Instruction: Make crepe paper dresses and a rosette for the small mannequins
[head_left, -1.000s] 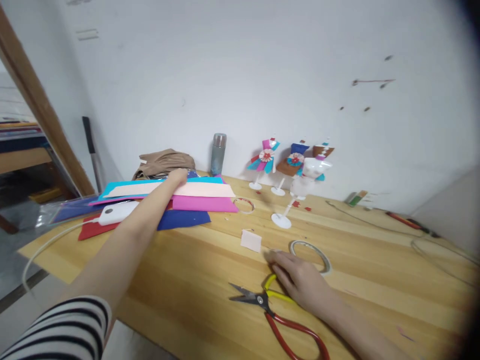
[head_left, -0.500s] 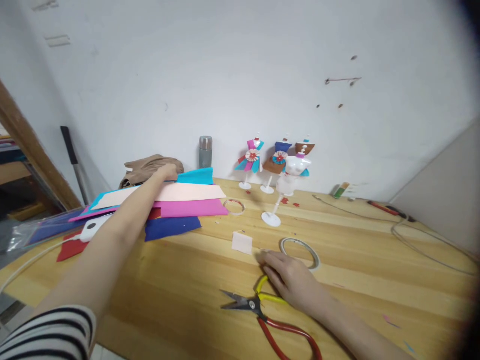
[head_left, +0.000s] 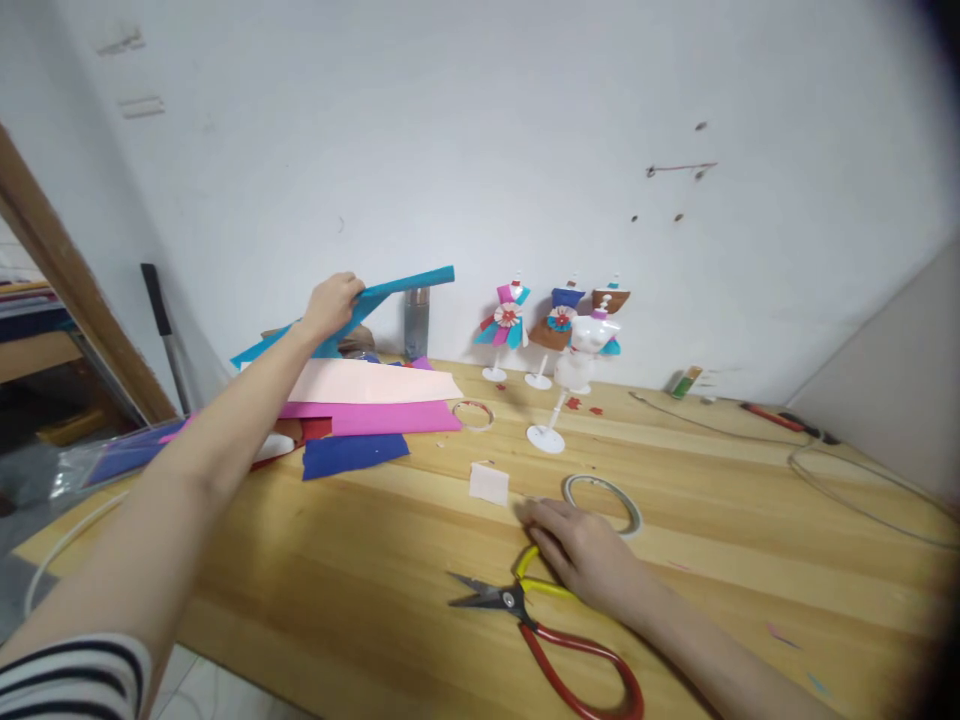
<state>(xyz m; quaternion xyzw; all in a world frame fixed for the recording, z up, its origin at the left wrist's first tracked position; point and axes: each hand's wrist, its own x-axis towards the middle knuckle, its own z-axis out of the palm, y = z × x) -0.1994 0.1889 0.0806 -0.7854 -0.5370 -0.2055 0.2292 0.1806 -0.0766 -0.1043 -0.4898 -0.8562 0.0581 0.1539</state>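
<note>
My left hand [head_left: 334, 305] grips a folded strip of turquoise crepe paper [head_left: 409, 280], lifted above the paper pile at the back left. Beneath it lie sheets of pale pink [head_left: 375, 381], magenta [head_left: 397, 418] and dark blue paper [head_left: 355, 457]. My right hand [head_left: 574, 548] rests on the table with its fingers loosely bent and nothing visible in them. It partly covers the yellow handle of the scissors [head_left: 510, 600], whose blades are slightly apart. Close to its fingertips are a small pale pink square [head_left: 489, 484] and a roll of white tape [head_left: 604, 500].
A bare white mannequin [head_left: 589, 350] stands before several small dressed ones, including one in pink and turquoise [head_left: 507, 315]. Behind the pile is a grey flask [head_left: 417, 325]. A thinner tape roll [head_left: 474, 415] lies mid-table. At right are a cable [head_left: 847, 495] and a red-handled tool [head_left: 780, 418].
My left hand has risen from the pile, lifting the turquoise paper off the other sheets. My right hand and the scissors stay in place. The view has shifted slightly.
</note>
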